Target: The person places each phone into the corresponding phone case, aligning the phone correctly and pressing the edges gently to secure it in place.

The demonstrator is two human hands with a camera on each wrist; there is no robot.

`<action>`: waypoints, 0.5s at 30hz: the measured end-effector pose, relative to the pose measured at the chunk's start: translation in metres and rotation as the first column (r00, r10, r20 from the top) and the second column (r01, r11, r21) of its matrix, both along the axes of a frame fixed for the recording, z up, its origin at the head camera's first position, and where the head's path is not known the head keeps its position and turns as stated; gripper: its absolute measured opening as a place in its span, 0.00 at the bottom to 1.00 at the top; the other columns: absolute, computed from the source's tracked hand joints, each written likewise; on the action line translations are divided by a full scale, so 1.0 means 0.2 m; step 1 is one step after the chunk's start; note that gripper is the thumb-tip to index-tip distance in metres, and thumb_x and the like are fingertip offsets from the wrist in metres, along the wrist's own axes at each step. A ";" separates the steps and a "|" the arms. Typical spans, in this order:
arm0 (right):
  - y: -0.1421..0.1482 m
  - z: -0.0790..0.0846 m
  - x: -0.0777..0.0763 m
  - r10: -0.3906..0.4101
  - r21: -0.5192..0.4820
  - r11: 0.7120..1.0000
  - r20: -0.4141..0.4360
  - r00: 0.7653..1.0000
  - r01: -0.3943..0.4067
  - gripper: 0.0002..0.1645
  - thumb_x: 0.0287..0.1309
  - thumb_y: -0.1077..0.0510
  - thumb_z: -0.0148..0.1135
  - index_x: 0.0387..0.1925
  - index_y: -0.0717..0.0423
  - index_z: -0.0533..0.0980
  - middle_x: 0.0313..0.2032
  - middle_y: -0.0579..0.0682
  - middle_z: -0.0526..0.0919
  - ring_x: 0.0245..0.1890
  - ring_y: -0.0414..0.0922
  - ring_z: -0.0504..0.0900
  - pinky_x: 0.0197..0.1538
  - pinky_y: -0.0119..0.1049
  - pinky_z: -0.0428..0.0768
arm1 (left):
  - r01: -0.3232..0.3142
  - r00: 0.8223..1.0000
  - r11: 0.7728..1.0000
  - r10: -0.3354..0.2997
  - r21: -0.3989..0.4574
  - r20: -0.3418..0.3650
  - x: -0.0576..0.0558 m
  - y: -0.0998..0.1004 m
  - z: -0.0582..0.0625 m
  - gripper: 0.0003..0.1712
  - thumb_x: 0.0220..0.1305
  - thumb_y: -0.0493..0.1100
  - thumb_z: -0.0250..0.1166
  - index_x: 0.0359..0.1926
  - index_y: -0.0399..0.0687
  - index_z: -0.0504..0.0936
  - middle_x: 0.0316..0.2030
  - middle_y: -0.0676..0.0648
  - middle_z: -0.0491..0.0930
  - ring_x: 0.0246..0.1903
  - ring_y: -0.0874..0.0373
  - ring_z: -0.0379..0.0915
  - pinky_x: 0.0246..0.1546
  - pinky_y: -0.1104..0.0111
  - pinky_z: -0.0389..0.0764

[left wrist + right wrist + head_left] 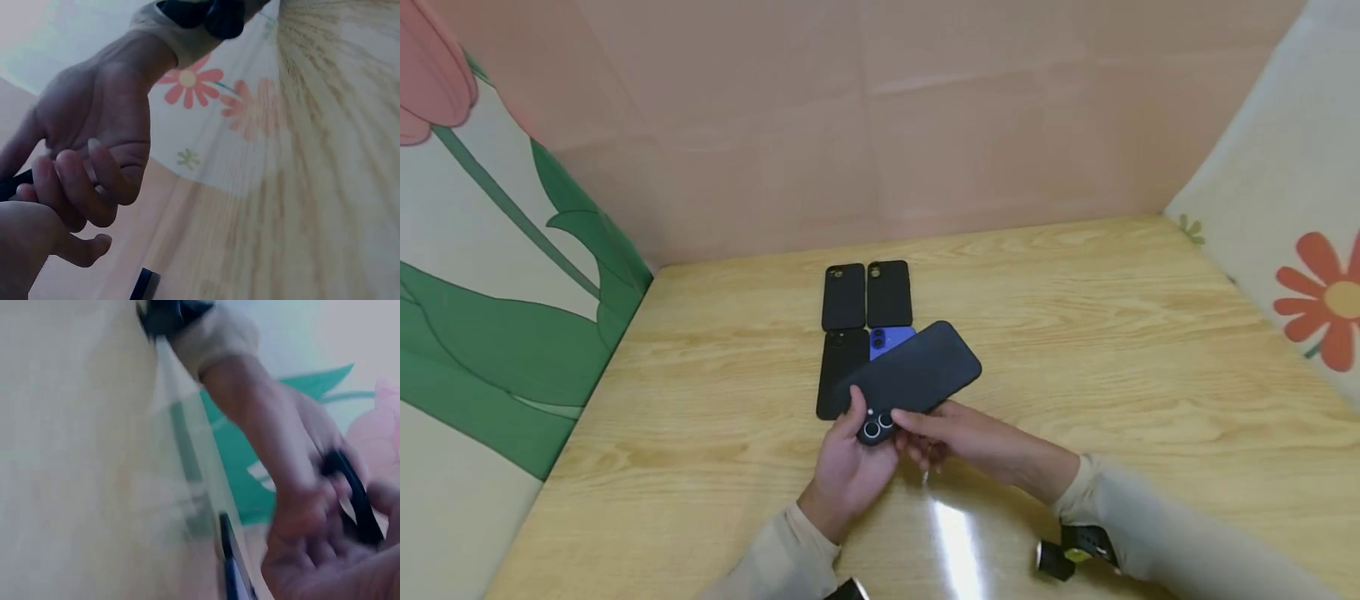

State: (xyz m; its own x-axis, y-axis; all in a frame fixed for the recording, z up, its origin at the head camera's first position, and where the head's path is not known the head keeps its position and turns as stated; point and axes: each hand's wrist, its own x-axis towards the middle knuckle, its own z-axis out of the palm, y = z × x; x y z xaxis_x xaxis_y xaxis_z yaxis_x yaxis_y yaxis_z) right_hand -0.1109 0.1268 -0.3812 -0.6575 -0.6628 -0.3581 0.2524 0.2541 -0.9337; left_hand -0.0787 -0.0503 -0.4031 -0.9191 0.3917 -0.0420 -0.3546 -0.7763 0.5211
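A dark phone (921, 367) with two ringed camera lenses is held tilted above the table, its back facing up. My left hand (853, 467) grips its lower left end, the thumb along the edge by the lenses. My right hand (955, 429) pinches the lower end, thumb beside the lenses and fingers curled below. In the left wrist view, the phone (12, 186) shows only as a dark edge at my right hand (94, 125). A black curved edge of it (357, 494) shows between the hands in the blurred right wrist view.
Two black phone cases (844, 297) with camera cutouts lie side by side behind the hands. In front of them are another black, phone-shaped piece (838, 358) and a blue phone (889, 337), both partly covered by the held phone. Beneath is a wood-grain table (700, 375).
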 end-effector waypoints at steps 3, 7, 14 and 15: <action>-0.02 0.01 0.02 -0.137 -0.041 0.989 0.051 0.989 0.139 0.23 0.69 0.40 0.55 0.28 0.52 0.78 0.21 0.41 0.76 0.23 0.37 0.73 0.30 0.29 0.71 | -0.025 0.999 0.997 0.021 -0.077 -0.045 -0.01 0.02 0.02 0.41 0.68 0.64 0.50 0.72 0.46 0.55 0.63 0.54 0.71 0.58 0.63 0.67 0.58 0.75 0.67; 0.00 0.06 0.02 -0.259 -0.046 0.964 0.033 0.965 0.261 0.23 0.68 0.41 0.56 0.22 0.50 0.75 0.20 0.40 0.76 0.23 0.38 0.72 0.31 0.29 0.69 | -0.041 0.990 0.971 0.008 -0.235 -0.138 -0.04 0.04 0.04 0.47 0.67 0.67 0.49 0.76 0.44 0.51 0.65 0.54 0.68 0.62 0.64 0.66 0.66 0.74 0.63; 0.06 0.18 0.01 -0.279 -0.106 0.954 0.008 0.960 0.279 0.20 0.70 0.43 0.55 0.28 0.50 0.76 0.23 0.40 0.77 0.25 0.38 0.71 0.34 0.31 0.67 | -0.160 0.948 0.821 -0.027 -0.549 -0.316 -0.12 0.05 0.13 0.37 0.77 0.60 0.43 0.73 0.38 0.58 0.61 0.51 0.72 0.61 0.65 0.66 0.72 0.61 0.54; 0.07 0.19 0.01 -0.281 -0.117 0.953 0.000 0.960 0.279 0.19 0.71 0.43 0.54 0.29 0.51 0.77 0.24 0.40 0.77 0.25 0.38 0.71 0.35 0.31 0.67 | -0.190 0.939 0.798 -0.023 -0.572 -0.343 -0.13 0.05 0.15 0.35 0.77 0.56 0.42 0.72 0.36 0.60 0.61 0.48 0.73 0.60 0.65 0.67 0.71 0.61 0.57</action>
State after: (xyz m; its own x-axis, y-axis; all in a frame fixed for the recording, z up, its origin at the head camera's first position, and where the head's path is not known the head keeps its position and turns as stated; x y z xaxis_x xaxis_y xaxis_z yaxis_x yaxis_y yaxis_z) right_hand -0.1087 0.1402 -0.3423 -0.8279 -0.4871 -0.2782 0.2823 0.0667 -0.9570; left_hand -0.1053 -0.0409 -0.3740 -0.9494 0.3082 0.0604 -0.0361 -0.2979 0.9539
